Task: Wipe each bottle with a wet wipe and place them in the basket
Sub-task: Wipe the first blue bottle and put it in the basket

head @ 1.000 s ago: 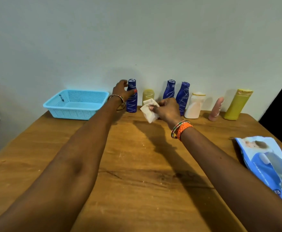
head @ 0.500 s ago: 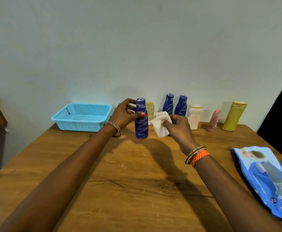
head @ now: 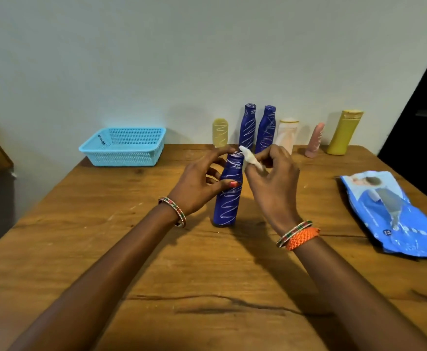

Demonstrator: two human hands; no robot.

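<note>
Gripped around its upper body by the left hand (head: 197,184), a blue bottle (head: 227,191) with white scribbled lines stands upright on the wooden table (head: 207,274), near the middle — the thumb crosses the front of the bottle and the fingers curl round behind its neck. Just beside it, the right hand (head: 273,181) pinches a crumpled white wet wipe (head: 250,158) between thumb and fingertips, and the wipe touches the bottle's shoulder close to the cap. Both wrists wear beaded bangles; the right one also carries an orange braided band (head: 302,238).

Along the far edge of the table, against the pale wall, a row of bottles stands: a small yellow bottle (head: 220,131), two more blue bottles (head: 247,126) marked with the same white lines and set just beside each other, a white bottle (head: 287,134), a slim pink bottle (head: 315,140) and a tall mustard-yellow bottle (head: 343,131) that looks tilted. To the left of the row, well apart from the hands, sits a light-blue plastic basket (head: 123,155) with perforated walls. A blue pack of wet wipes (head: 395,214) lies flat at the right side of the table — its printed label faces up.
</note>
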